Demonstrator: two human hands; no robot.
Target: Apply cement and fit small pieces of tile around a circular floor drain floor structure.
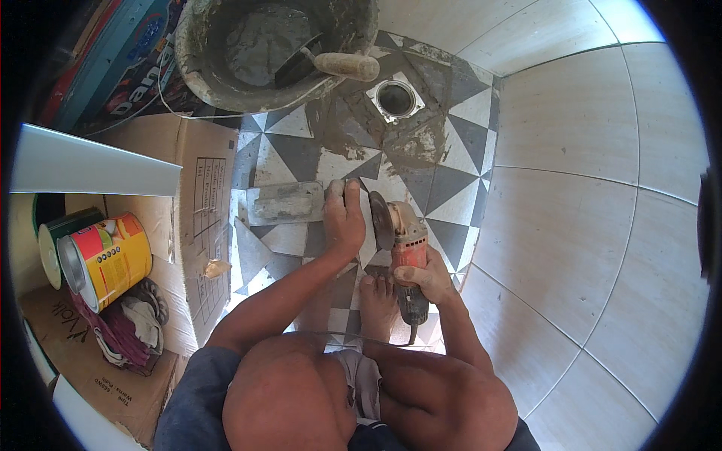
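Observation:
My right hand (pixel 430 278) grips the body of a red and grey angle grinder (pixel 408 244). Its round disc (pixel 382 220) stands edge-on, just right of my left hand. With bent fingers, my left hand (pixel 344 219) holds a piece of tile (pixel 367 225) close beside the disc; the hand covers much of the piece. A flat grey rectangular plate (pixel 286 203), smeared with cement, lies on the floor left of that hand. The grinder's cord runs back toward my legs.
A bucket (pixel 197 83) of wet mortar holds a trowel (pixel 342 66). A square floor drain (pixel 395 99) sits in the patterned tile floor (pixel 451 188). At left stands a cardboard box (pixel 203 248) near a yellow can (pixel 113 259) and rags (pixel 139 323). A tiled wall (pixel 564 225) rises at right.

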